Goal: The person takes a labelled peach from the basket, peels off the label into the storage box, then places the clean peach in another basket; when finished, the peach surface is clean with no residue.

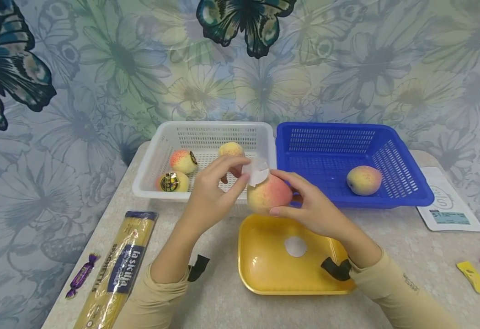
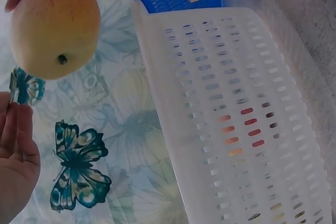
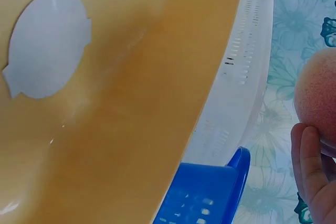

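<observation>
1. I see my right hand (image 1: 312,208) gripping a peach (image 1: 269,194) above the yellow tray (image 1: 264,267), fingers curled round it.
2. My left hand (image 1: 211,194) pinches a white sticker (image 1: 255,171) at the peach's top.
3. Another sticker (image 1: 295,246) lies in the tray.
4. The white basket (image 1: 149,176) holds three peaches; the blue basket (image 1: 413,192) holds one.

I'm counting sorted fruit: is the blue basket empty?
Not empty. One peach lies inside the blue basket, near its right side.

Yellow tray (image 1: 264,269), blue basket (image 1: 404,192), white basket (image 1: 149,178)
</observation>
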The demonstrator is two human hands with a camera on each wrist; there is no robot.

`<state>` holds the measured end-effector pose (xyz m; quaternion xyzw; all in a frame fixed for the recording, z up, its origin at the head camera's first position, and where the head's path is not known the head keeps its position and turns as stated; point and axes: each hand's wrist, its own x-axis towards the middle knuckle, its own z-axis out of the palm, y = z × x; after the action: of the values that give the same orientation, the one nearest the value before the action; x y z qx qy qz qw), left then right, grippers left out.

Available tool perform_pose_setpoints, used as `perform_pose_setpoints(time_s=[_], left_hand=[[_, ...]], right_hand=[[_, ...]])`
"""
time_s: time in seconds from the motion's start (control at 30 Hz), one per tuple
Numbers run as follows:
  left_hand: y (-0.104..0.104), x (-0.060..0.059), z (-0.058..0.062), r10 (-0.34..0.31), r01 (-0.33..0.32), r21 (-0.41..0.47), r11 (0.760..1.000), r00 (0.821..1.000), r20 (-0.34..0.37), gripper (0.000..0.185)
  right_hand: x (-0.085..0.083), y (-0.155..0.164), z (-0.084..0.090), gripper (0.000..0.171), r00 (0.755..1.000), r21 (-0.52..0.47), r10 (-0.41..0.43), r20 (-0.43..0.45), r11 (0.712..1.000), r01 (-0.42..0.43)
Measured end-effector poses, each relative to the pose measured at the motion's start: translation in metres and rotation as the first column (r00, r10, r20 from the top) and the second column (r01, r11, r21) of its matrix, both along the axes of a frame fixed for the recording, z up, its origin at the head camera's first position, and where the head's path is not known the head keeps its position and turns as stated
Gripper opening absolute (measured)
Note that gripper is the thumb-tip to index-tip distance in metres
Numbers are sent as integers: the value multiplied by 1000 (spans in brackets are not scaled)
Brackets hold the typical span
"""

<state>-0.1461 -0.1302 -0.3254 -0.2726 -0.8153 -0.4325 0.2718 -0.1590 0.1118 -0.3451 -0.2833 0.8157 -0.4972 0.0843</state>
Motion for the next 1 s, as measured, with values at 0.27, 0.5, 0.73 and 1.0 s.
perform_pose_setpoints(time_s=[0.27,0.5,0.73,1.0], left_hand=[[-4,7,-6,-30,10,120,993,985,168,28],[-9,24,-19,-44,-10,159,987,942,334,29],[-2,34,-36,-77,14,147,989,898,433,30],[13,43,-60,-95,95,31,995,805,586,26]], right_hand=[[2,15,-1,75,998,35,-55,1,998,55],[3,37,1,74,994,50,-109,12,993,108],[7,52,2,74,987,72,-162,21,985,160],[12,65,-1,73,983,71,-180,21,981,178]])
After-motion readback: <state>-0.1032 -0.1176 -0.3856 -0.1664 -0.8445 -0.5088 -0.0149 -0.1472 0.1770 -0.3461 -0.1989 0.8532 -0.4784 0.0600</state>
